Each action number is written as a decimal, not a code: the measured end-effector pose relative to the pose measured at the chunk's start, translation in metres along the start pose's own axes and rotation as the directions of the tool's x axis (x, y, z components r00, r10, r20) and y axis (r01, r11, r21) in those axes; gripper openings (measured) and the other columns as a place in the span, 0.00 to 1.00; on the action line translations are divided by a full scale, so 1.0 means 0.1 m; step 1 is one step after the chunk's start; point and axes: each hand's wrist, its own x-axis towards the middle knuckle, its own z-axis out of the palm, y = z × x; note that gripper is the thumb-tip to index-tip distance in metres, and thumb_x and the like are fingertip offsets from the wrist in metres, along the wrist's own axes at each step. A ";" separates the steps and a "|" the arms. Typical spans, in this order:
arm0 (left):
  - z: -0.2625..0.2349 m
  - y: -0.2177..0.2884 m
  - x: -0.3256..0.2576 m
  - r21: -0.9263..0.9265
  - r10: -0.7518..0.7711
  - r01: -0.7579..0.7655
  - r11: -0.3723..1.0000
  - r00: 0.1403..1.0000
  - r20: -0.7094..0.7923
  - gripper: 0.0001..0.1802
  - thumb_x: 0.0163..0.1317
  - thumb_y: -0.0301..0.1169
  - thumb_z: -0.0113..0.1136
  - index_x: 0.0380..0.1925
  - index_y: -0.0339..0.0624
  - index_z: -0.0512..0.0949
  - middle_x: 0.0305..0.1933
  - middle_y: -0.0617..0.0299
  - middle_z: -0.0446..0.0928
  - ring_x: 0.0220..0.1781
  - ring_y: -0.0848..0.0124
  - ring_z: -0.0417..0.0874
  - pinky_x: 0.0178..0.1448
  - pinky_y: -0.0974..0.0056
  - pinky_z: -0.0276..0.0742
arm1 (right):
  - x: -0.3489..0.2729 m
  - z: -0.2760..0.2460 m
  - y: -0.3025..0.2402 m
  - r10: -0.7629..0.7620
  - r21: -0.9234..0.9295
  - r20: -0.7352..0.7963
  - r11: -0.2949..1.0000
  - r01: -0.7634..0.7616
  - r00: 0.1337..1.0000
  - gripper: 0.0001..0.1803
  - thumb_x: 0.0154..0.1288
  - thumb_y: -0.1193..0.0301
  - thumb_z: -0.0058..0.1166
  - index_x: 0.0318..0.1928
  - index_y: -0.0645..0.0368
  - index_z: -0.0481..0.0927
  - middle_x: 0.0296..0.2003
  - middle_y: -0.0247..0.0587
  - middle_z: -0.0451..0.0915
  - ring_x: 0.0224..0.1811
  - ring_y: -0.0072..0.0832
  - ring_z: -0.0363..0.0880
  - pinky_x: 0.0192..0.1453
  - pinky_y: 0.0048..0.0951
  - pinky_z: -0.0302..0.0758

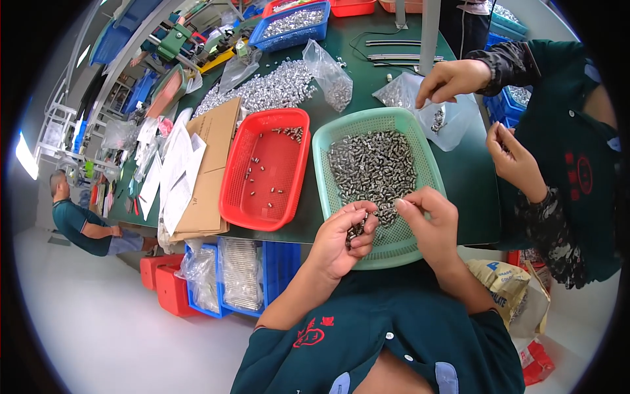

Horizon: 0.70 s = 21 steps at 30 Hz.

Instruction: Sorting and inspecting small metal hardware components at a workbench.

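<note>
A pale green plastic basket (323, 172) stands in front of me, its bottom covered with many small dark metal cylinders (374, 161). Over its near end, my left hand (342, 240) is closed around several of these cylinders, its thumb and forefinger pinched together at the top. Close beside it, my right hand (432, 226) has its thumb and forefinger drawn together in a pinch; whatever is between them is too small to make out. Left of the basket sits a red plastic basket (230, 187) holding a few scattered cylinders and a small cluster at its far corner.
Loose silvery parts (272, 88) are heaped behind the baskets, near a blue tray (258, 41) and clear bags (328, 75). Cardboard (213, 151) and papers (177, 174) lie at left. A co-worker's hands (453, 82) work over a plastic bag (459, 128) at right.
</note>
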 end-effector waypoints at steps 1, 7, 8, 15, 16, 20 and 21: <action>0.01 -0.01 0.00 -0.010 0.020 -0.020 1.000 0.999 0.028 0.07 0.63 0.27 0.47 0.41 0.40 0.70 0.27 0.61 0.69 0.18 0.78 0.60 0.18 0.76 0.52 | -0.03 0.02 0.04 0.000 -0.001 -0.003 1.000 0.000 1.000 0.07 0.57 0.74 0.59 0.26 0.64 0.76 0.18 0.32 0.70 0.21 0.17 0.67 0.25 0.20 0.63; -0.03 -0.04 0.00 -0.020 0.062 -0.060 0.998 0.988 0.140 0.06 0.64 0.29 0.49 0.40 0.42 0.71 0.25 0.63 0.69 0.15 0.81 0.57 0.18 0.77 0.50 | -0.02 0.08 0.10 0.285 0.334 0.157 0.886 -0.322 0.946 0.07 0.61 0.74 0.56 0.27 0.63 0.76 0.20 0.24 0.69 0.23 0.11 0.64 0.26 0.16 0.60; -0.03 -0.04 0.00 -0.013 0.068 -0.067 0.998 0.989 0.128 0.06 0.65 0.29 0.49 0.40 0.42 0.71 0.25 0.63 0.69 0.15 0.82 0.57 0.18 0.77 0.50 | -0.02 0.09 0.14 0.339 0.387 0.196 0.835 -0.390 0.920 0.06 0.61 0.73 0.56 0.28 0.62 0.76 0.20 0.23 0.69 0.23 0.10 0.63 0.26 0.16 0.59; -0.01 -0.06 -0.01 0.045 0.086 -0.090 0.995 0.993 0.076 0.07 0.65 0.30 0.50 0.40 0.41 0.74 0.26 0.65 0.69 0.16 0.83 0.56 0.18 0.78 0.49 | -0.02 0.11 0.15 0.386 0.474 0.231 0.757 -0.449 0.893 0.06 0.61 0.72 0.56 0.28 0.61 0.77 0.20 0.22 0.70 0.23 0.09 0.62 0.25 0.15 0.57; 0.00 -0.06 -0.01 0.054 0.087 -0.092 0.994 0.993 0.076 0.07 0.65 0.30 0.50 0.40 0.41 0.74 0.26 0.65 0.69 0.16 0.83 0.56 0.18 0.78 0.50 | -0.02 0.11 0.15 0.385 0.474 0.231 0.758 -0.449 0.894 0.06 0.61 0.72 0.56 0.28 0.61 0.77 0.20 0.22 0.70 0.23 0.09 0.62 0.25 0.15 0.57; 0.01 -0.04 -0.01 0.074 0.084 -0.091 0.993 0.993 0.083 0.07 0.65 0.30 0.50 0.39 0.41 0.74 0.25 0.65 0.69 0.16 0.83 0.57 0.18 0.78 0.50 | -0.03 0.10 0.13 0.283 0.324 0.158 0.890 -0.320 0.946 0.06 0.59 0.74 0.58 0.27 0.62 0.77 0.20 0.25 0.71 0.23 0.11 0.65 0.26 0.18 0.61; 0.03 -0.05 -0.01 0.074 0.084 -0.090 0.993 0.993 0.084 0.07 0.65 0.30 0.50 0.39 0.41 0.74 0.25 0.65 0.69 0.16 0.83 0.57 0.18 0.78 0.50 | -0.04 0.09 0.11 0.173 0.200 0.114 0.960 -0.194 0.978 0.06 0.58 0.74 0.58 0.26 0.63 0.77 0.19 0.26 0.71 0.23 0.12 0.66 0.26 0.19 0.62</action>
